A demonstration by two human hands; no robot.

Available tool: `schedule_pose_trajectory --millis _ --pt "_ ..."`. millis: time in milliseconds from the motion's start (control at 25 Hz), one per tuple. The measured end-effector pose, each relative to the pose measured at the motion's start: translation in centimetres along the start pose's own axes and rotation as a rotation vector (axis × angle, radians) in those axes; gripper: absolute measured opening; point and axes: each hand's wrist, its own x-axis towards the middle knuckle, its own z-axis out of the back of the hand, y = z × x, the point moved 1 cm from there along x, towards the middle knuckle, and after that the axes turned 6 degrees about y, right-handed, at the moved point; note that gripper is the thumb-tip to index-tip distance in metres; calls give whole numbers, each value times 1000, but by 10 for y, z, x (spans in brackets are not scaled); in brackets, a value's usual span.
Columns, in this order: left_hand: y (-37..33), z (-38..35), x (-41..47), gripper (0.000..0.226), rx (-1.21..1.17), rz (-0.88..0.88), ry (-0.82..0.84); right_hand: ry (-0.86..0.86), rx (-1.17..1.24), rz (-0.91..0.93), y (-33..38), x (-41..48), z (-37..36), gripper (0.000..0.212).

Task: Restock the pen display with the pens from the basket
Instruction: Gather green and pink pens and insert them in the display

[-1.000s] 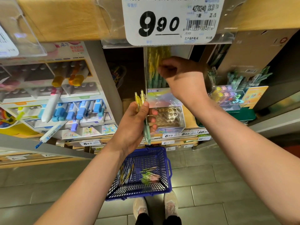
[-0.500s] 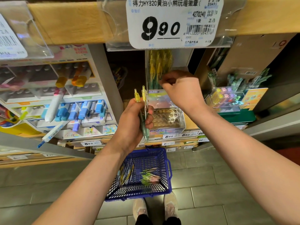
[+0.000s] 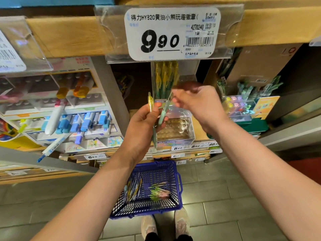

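Note:
My left hand (image 3: 144, 126) grips a small bunch of yellow-and-green pens (image 3: 150, 105) upright in front of the clear pen display (image 3: 175, 129). My right hand (image 3: 196, 103), blurred by motion, pinches the top of one green pen (image 3: 164, 112) that leans out of that bunch. Yellow-topped pens (image 3: 165, 75) stand in the display's back rows, and its front holes are bare. On the floor below sits the blue basket (image 3: 178, 192) with loose pens (image 3: 156, 192) in two piles.
A wooden shelf edge with a large 9.90 price tag (image 3: 172, 33) hangs right above my hands. A marker rack (image 3: 69, 119) stands to the left, another small pen stand (image 3: 243, 106) to the right. My shoes (image 3: 165, 225) are behind the basket on the grey tiled floor.
My right hand has come down from the display's back rows to my left hand and taken hold of one green pen there. The left hand has stayed about where it was.

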Motion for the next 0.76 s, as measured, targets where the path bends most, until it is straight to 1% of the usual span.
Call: schedule_pose_trajectory --millis 80,160,280,320,400,480,560,760 --pt "1 3 1 21 48 -4 -43 -132 7 106 10 10 13 10" --pt "0 6 2 23 82 -21 -46 -216 -110 223 20 17 21 7" --pt "0 9 3 26 72 -9 -52 -294 -430 370 28 18 20 16" --pt "0 9 4 27 40 14 -59 -311 -510 412 29 17 17 16" --pt "-1 7 5 27 -37 47 -65 -295 -590 477 27 15 9 14" --pt "-2 5 5 20 -79 38 -71 -243 -667 508 22 14 1 14" --pt "-3 4 3 11 -104 15 -64 -211 -769 496 16 17 -4 14" --pt "-3 3 -3 9 -59 -27 14 -188 -941 413 11 26 -9 16"
